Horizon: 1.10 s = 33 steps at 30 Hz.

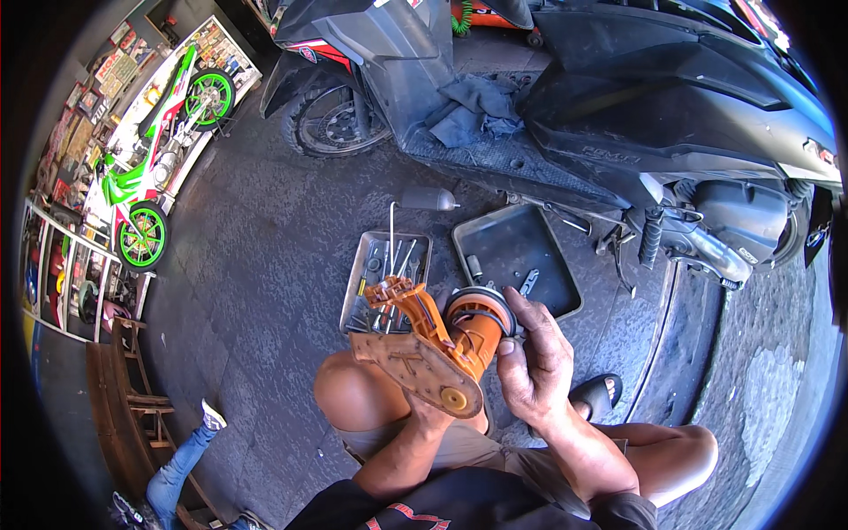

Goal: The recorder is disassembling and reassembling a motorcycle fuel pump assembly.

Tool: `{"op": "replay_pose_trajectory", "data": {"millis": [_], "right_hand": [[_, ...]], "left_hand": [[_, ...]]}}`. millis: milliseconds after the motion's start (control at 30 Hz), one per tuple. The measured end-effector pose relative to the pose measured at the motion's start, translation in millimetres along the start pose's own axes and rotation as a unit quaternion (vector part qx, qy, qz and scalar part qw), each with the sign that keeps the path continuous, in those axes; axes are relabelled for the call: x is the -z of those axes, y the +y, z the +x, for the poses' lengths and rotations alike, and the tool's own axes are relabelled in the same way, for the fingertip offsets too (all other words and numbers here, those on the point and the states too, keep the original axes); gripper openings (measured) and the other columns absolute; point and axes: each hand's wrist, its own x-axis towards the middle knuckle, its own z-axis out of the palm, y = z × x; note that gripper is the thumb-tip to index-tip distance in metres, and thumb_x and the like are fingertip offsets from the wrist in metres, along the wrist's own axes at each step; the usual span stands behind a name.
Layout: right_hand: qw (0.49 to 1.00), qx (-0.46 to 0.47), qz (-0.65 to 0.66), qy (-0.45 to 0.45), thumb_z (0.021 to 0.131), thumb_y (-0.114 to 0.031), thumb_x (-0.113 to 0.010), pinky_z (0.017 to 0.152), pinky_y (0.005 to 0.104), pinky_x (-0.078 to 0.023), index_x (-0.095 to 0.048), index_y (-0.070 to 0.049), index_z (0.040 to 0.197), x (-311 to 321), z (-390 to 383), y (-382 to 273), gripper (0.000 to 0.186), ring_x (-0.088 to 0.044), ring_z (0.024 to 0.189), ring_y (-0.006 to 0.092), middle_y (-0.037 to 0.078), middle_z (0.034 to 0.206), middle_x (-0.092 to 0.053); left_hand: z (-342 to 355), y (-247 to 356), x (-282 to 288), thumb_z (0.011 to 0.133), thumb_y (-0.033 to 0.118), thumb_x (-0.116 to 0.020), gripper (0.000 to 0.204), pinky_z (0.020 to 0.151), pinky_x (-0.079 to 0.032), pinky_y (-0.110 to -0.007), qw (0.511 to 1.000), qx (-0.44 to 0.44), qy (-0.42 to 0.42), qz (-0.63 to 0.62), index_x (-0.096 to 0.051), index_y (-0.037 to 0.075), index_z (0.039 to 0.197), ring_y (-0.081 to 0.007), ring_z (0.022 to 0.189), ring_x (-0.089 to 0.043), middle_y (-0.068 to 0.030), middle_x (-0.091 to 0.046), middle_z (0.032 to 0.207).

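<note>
An orange plastic fuel pump [473,346] is held up in front of me, over my knees. Its flat brown strainer [415,364] faces up toward me, and a dark ring circles its round end. My left hand [431,413] supports the pump from below; most of its fingers are hidden behind the strainer. At the round end, my right hand [535,364] grips the rim between thumb and fingers. Beyond the pump stand a tool tray [427,256] of spanners and drivers and a dark tray [561,256] holding a few small metal parts.
A dark scooter [601,115] stands across the far side, with a cloth [477,110] on its footboard. A grey canister with a bent tube [427,199] lies behind the tool tray. At left are a green motorbike [146,172], a wooden bench [115,397] and another person's leg [181,459].
</note>
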Motion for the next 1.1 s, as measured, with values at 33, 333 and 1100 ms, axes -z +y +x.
{"op": "replay_pose_trajectory", "data": {"millis": [33,333,1100], "right_hand": [[1.000,-0.012,0.007,0.006,0.092,-0.013,-0.057,0.070,0.0287,-0.045,-0.055,0.007,0.130,0,-1,0,0.043,-0.054,0.076,0.0168,0.011,0.087,-0.057],[0.998,0.036,0.024,0.049,0.092,-0.008,-0.062,0.065,0.0317,-0.050,-0.059,0.006,0.119,1,-1,5,0.031,-0.060,0.071,0.0212,0.016,0.090,-0.064],[0.999,-0.002,0.042,-0.016,0.091,-0.012,-0.069,0.068,0.0344,-0.053,-0.057,0.001,0.101,11,7,2,0.021,-0.066,0.077,0.0257,0.016,0.088,-0.065]], "left_hand": [[1,0,-1,0.089,0.030,-0.067,0.060,0.103,-0.044,-0.049,1.000,-0.004,0.002,-0.005,-0.046,0.002,0.138,-0.0324,0.122,-0.054,-0.0161,-0.052,0.135],[11,9,-9,0.096,0.020,-0.061,0.055,0.100,-0.049,-0.043,0.998,-0.043,0.020,-0.047,-0.040,-0.007,0.139,-0.0332,0.121,-0.056,-0.0216,-0.051,0.135],[-21,-48,-7,0.099,0.025,-0.057,0.045,0.106,-0.048,-0.053,0.648,0.226,-0.017,-0.727,-0.047,-0.006,0.130,-0.0339,0.120,-0.058,-0.0245,-0.057,0.124]]}}
